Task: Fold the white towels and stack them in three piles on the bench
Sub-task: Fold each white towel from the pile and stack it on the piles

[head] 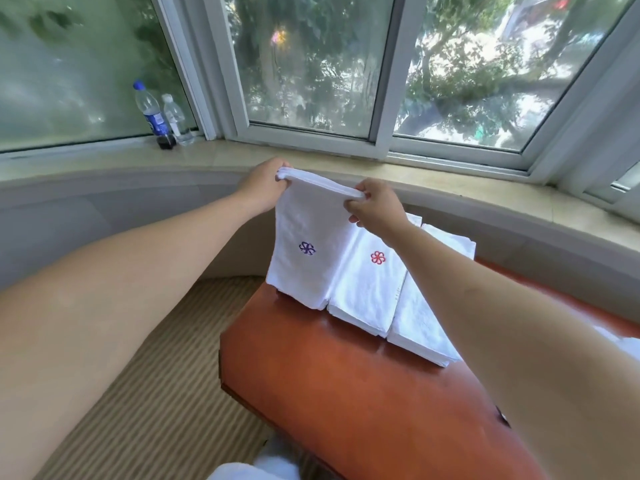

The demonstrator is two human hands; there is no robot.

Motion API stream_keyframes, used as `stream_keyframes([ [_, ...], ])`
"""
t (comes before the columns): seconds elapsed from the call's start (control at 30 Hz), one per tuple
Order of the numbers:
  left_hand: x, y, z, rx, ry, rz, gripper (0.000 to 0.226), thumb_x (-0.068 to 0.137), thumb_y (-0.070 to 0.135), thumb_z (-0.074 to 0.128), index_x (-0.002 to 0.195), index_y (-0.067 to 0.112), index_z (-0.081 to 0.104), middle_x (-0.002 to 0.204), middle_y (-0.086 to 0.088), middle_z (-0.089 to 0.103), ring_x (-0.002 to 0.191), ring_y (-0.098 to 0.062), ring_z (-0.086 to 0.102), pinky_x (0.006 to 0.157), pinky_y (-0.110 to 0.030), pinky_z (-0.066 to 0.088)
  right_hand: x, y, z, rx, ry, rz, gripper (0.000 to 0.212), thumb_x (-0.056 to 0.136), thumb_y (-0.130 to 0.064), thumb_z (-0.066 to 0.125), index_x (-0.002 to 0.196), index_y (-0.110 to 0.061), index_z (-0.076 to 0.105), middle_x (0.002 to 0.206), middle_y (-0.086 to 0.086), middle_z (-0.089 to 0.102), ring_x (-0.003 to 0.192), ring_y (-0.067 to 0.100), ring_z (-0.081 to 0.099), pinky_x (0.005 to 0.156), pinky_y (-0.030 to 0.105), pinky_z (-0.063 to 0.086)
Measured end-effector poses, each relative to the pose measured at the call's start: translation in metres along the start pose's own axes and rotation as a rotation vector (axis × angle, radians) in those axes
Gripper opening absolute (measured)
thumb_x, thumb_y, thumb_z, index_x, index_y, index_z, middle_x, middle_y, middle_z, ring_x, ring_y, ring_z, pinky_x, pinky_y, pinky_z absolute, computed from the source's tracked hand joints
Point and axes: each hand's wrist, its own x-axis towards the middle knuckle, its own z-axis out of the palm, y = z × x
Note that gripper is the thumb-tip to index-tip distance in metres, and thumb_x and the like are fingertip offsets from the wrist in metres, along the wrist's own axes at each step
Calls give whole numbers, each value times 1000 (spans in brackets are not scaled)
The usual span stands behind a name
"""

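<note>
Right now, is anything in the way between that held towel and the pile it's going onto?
Nothing visible. Both hands, left and right, hold the folded towel by its top edge; its bottom edge already reaches the left pile on the bench.

Held towel (304, 244) hides left pile; right arm covers third pile (426, 327) partly; white cloth (256, 471) cut off below.

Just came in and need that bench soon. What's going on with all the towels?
A person is folding white towels and stacking them on the bench. Both the left hand and the right hand pinch the top edge of a folded towel with a purple emblem, held up over the left pile. The middle pile, topped by a red emblem, and the right pile already sit beside it.
</note>
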Motion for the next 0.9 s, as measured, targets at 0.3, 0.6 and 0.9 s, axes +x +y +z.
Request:
stream_keyframes([
  [0.3, 136, -25, 47, -29, -133, 57, 29, 97, 23, 61, 125, 16, 61, 113, 1, 62, 100, -21, 57, 80, -28, 41, 100, 32, 7, -68, 127, 114, 17, 88, -20, 61, 104, -26, 58, 79, -11, 61, 73, 23, 74, 67, 37, 58],
  [0.6, 260, -78, 141, -98, -330, 2, 15, 95, 15, 62, 110, 17, 59, 101, 2, 60, 94, -22, 57, 71, -28, 43, 215, 107, 38, -159, 187, 289, 34, 93, -16, 52, 125, -17, 64, 103, 2, 71, 95, 28, 70, 84, 41, 58],
  [0.9, 324, -128, 236, -108, -427, -83, 18, 96, 27, 53, 112, 29, 60, 110, 5, 67, 100, -19, 63, 85, -36, 50, 293, 196, 68, -266, 183, 428, 39, 95, -18, 49, 132, -20, 62, 118, 0, 70, 101, 19, 62, 77, 24, 37],
])
